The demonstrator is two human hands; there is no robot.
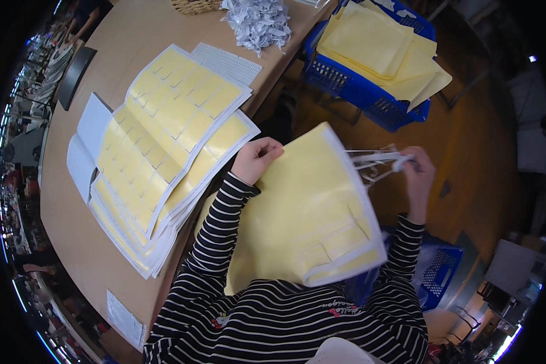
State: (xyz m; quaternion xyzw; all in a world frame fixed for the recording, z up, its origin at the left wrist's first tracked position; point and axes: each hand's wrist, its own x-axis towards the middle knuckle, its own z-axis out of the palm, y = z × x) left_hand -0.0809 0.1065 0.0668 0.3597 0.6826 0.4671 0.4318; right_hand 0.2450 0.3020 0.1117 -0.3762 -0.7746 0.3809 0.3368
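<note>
A large yellow sheet [297, 200] with a white border and slits near its lower edge spreads across my lap, off the table's edge. My left hand [259, 159] pinches its upper left edge between thumb and fingers. Over to the right, my right hand [417, 173] is closed on a bunch of thin white paper strips [376, 159], which stretch between that hand and the sheet's right edge. Whether the strips are still joined to the sheet I cannot tell.
Left of me, a stack of slit yellow sheets [164, 121] lies on the brown table [73, 200]. A heap of white paper scraps [258, 24] sits at the far edge. Plain yellow sheets [370, 42] overhang a blue basket [370, 109]; another blue basket [440, 276] stands lower right.
</note>
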